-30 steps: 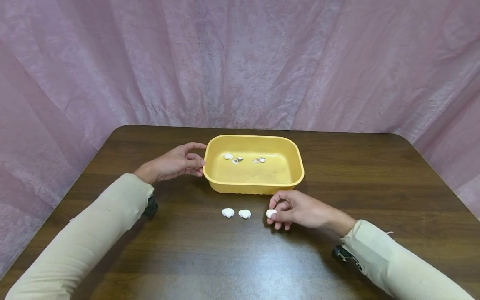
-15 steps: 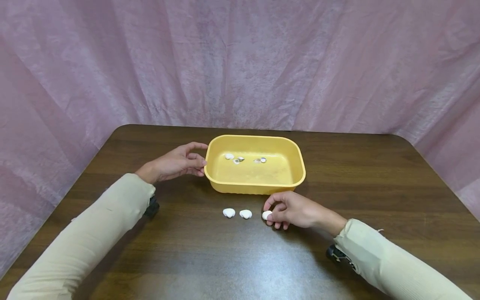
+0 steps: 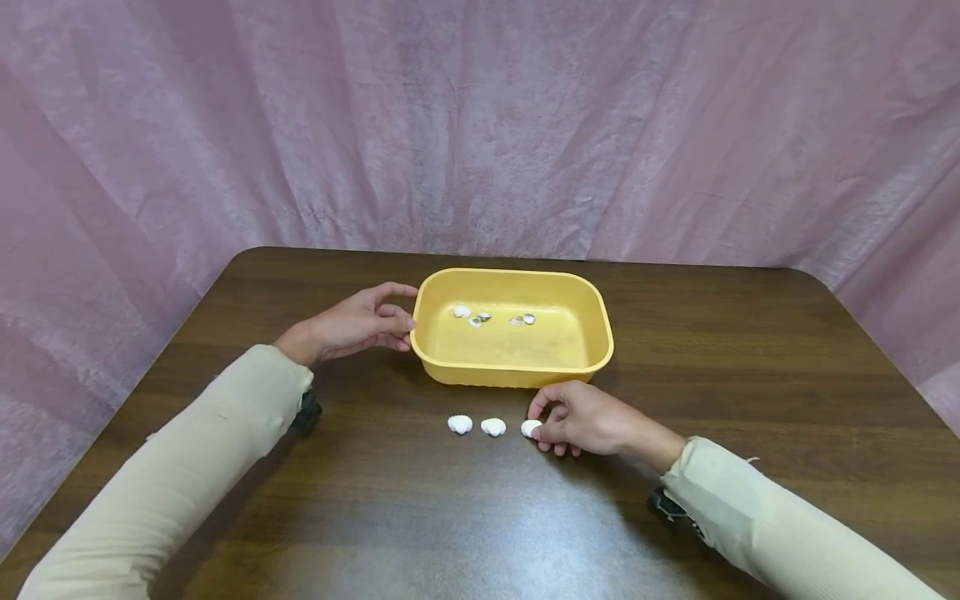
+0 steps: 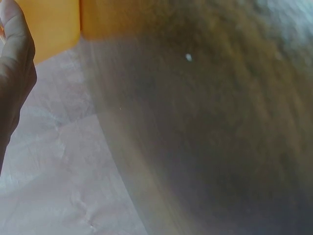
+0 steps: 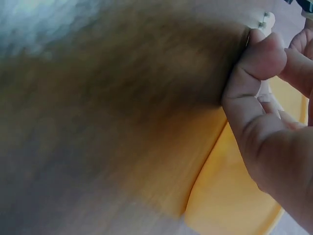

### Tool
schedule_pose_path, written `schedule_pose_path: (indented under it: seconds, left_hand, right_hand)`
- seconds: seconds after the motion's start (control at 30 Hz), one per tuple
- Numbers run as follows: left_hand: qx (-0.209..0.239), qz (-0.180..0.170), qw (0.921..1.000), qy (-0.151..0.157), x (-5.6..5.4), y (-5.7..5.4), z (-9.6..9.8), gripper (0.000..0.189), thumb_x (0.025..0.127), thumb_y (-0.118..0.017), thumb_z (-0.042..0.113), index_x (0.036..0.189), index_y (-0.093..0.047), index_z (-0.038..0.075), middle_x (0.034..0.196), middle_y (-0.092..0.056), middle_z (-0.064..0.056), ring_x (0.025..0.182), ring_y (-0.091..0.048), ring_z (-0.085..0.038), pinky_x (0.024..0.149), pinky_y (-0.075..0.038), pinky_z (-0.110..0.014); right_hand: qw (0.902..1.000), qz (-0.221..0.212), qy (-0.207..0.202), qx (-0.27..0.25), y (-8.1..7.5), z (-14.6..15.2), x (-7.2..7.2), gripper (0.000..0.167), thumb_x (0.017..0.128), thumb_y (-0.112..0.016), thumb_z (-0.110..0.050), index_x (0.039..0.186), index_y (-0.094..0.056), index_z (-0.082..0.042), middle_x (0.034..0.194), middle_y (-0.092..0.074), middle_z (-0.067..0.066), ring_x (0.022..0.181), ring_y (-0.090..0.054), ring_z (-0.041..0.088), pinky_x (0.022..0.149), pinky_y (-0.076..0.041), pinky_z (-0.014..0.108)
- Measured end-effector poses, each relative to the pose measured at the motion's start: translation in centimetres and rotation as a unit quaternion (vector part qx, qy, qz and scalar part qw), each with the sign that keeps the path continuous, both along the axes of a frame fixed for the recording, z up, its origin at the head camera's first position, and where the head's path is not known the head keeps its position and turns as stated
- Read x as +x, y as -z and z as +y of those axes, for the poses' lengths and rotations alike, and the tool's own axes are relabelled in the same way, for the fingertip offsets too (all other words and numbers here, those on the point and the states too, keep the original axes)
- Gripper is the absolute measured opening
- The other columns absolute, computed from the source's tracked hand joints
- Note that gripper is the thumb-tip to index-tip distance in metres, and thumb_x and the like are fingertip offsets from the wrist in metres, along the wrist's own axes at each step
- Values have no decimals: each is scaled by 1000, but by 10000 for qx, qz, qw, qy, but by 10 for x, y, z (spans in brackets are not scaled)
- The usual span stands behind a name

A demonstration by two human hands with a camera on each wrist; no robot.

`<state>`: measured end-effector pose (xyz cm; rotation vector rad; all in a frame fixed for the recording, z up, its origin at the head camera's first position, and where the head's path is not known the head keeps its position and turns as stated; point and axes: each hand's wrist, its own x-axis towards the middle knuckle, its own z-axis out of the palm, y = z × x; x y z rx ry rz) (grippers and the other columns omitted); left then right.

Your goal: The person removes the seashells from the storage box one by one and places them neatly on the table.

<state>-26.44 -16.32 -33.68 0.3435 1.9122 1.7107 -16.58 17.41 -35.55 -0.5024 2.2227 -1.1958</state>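
At the left end of a yellow plastic tub [image 3: 517,367], my left hand [image 3: 345,325] holds the rim, thumb tip and index fingertip at its edge. My right hand [image 3: 585,419] pinches a white ribbed seashell [image 3: 529,428] between thumb and fingers, low at the tabletop in front of the tub. Left of it, two similar white seashells, a middle one [image 3: 492,427] and a left one [image 3: 460,425], lie in a row. In the right wrist view the right hand [image 5: 274,112] covers most of its shell. The left wrist view catches only part of the left hand [image 4: 14,68].
Inside the tub lie several small shells, among them a white one [image 3: 461,312] on the left and a pair toward the right [image 3: 529,319]. The brown wooden table [image 3: 750,358] ends at a pink curtain [image 3: 517,125] behind.
My right hand has moved slightly left with its seashell, bringing it closer to the other two in the row. The left hand has stayed at the tub's rim.
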Motion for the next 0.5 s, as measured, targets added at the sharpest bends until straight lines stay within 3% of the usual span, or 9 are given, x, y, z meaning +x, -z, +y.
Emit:
schedule_pose_path:
  seconds: [0.5]
  left_hand:
    - [-2, 0, 10000, -4, 1, 1, 0, 63, 99, -54, -4, 152, -18, -4, 105, -62, -21, 81, -66, -19, 79, -57, -30]
  right_hand:
    - [9994, 210, 95, 252, 1, -4, 1, 3, 93, -64, -1, 94, -61, -1, 64, -62, 0, 54, -54, 10, 47, -41, 22]
